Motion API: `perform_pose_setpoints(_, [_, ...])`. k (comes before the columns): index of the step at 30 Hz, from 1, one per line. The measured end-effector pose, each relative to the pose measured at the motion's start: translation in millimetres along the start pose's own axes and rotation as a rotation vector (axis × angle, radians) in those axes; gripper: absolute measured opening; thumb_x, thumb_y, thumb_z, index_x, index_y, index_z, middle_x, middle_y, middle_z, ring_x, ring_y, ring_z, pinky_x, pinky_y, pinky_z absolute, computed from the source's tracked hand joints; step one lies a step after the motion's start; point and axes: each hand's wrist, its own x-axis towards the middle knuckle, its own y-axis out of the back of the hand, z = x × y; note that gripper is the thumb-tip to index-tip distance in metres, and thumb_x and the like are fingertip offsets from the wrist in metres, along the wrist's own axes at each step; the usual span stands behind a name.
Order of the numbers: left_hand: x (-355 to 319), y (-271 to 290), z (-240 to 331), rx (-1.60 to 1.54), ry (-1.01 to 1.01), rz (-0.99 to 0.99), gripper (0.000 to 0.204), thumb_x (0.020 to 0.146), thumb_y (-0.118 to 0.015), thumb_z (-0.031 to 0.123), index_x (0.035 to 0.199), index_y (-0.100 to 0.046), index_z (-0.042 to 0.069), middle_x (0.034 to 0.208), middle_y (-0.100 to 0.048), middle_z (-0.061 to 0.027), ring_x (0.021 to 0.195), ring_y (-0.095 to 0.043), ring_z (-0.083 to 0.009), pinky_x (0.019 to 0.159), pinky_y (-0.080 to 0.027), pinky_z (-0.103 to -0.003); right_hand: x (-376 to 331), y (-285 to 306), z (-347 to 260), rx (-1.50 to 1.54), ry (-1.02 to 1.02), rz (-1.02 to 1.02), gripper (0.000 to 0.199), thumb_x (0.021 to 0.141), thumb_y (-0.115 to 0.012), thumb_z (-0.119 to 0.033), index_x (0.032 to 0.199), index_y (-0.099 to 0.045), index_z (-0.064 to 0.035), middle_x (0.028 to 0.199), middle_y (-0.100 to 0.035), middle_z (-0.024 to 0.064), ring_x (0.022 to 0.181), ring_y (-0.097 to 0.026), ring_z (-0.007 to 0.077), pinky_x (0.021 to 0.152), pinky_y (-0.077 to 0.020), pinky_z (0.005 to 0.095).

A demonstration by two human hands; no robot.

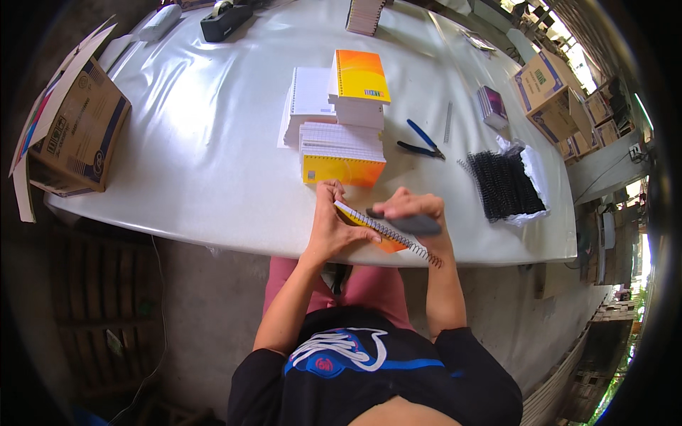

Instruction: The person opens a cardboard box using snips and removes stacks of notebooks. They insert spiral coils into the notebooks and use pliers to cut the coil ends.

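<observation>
My left hand [332,224] is closed on a small yellow-orange notebook [393,245] at the table's near edge, its edge tilted up. A black spiral coil [383,228] runs along that edge, and its loose end sticks out past the lower right corner. My right hand [419,206] is closed round a dark grey, rounded, flat object [418,225], close above the coil; motion blur hides its kind. Just beyond my left hand stands a stack of yellow-orange notebooks [341,170] with white page edges. Behind it are white page blocks [311,92] and a yellow-covered spiral notebook [361,74] on a pile.
Blue-handled cutting pliers [425,142] and a single coil [447,122] lie right of the stacks. Farther right are a heap of black coils [501,184], a purple-topped stack [492,106] and a carton [543,82]. An open carton [82,128] stands left; a tape dispenser [226,21] sits far back.
</observation>
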Motion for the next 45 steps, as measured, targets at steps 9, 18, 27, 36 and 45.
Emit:
perform_pose_setpoints(9, [-2.0,2.3,2.6,0.114,-0.108,-0.033,0.094,0.035,-0.094,0.034,0.097,-0.031,0.002,0.094,-0.029,-0.0072,0.087,-0.037,-0.0204,0.080,-0.037,-0.029,15.9,-11.8,0.3,-0.433,-0.068,-0.092,0.032,0.065,-0.068,0.007,0.092,-0.073,-0.0097,0.089,-0.071,0.0061,0.074,-0.058,0.0156,0.071,-0.0487,0.0273])
perform_pose_setpoints(18, [-7.8,4.1,0.8,0.169,-0.226,-0.041,0.066,0.063,-0.085,0.022,0.100,-0.035,0.002,0.093,-0.033,-0.0077,0.081,-0.039,-0.0172,0.073,-0.039,-0.026,-2.7,23.6,5.5,-0.501,-0.050,0.161,0.031,0.067,-0.068,0.003,0.094,-0.072,-0.0109,0.095,-0.069,0.0060,0.081,-0.062,0.0234,0.080,-0.0477,0.0298])
perform_pose_setpoints(27, [-15.1,12.1,14.6,-0.083,-0.041,0.071,0.016,0.073,-0.073,0.006,0.080,-0.060,0.000,0.084,-0.048,-0.0039,0.082,-0.046,-0.0149,0.075,-0.039,-0.025,-15.2,113.3,-12.2,-1.349,-0.257,0.207,0.042,0.075,-0.053,0.001,0.116,-0.059,-0.0082,0.120,-0.055,0.0130,0.111,-0.052,0.0310,0.094,-0.0414,0.0406])
perform_pose_setpoints(36, [-36.5,11.3,28.3,-0.087,-0.061,0.186,0.028,0.071,-0.072,-0.006,0.099,-0.068,0.000,0.092,-0.055,-0.0049,0.087,-0.052,-0.0130,0.078,-0.043,-0.023,39.8,65.5,42.5,-1.351,-0.786,0.326,0.043,0.088,-0.046,-0.053,0.107,-0.061,-0.0176,0.103,-0.056,0.0195,0.096,-0.058,0.0396,0.083,-0.0451,0.0477])
perform_pose_setpoints(45, [-40.7,-2.6,11.4,-0.270,-0.031,0.269,0.025,0.076,-0.069,-0.005,0.099,-0.060,-0.003,0.095,-0.062,-0.0083,0.087,-0.058,-0.0122,0.078,-0.047,-0.023,21.1,74.3,42.8,-1.454,-0.816,0.459,0.073,0.083,-0.050,-0.058,0.136,-0.035,-0.0089,0.129,-0.044,0.0212,0.122,-0.041,0.0380,0.098,-0.0279,0.0580])
